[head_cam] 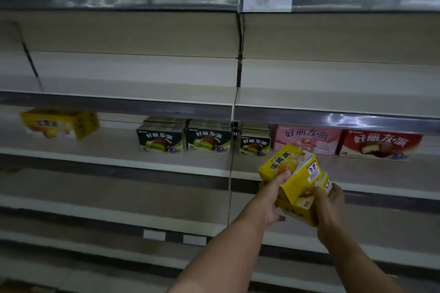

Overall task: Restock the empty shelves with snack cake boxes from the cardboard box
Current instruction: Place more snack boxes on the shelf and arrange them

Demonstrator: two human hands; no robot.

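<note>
— Holding anything?
— Yes; my left hand (270, 200) and right hand (329, 207) both grip stacked yellow cardboard snack cake boxes (291, 173), fingers curled round them, before the white metal shelf (119, 157).

Readable print everywhere here, all Chinese. 好丽友·派 in white script across two dark green boxes (161, 138) (209, 138) side by side on the shelf (119, 152), same again on a narrower green box (254, 144) just right of the upright. 好丽友·派 also on the pink box (307, 138) and on the red box (379, 145) beside it. 蛋黄派 in dark characters on the yellow box (289, 169) held up front; smaller line above it too blurry. Barcode sticker on its end, digits unreadable. Yellow box at far left (59, 123) too smeared. Price tag strip (266, 3) up top blank or washed out.
</note>
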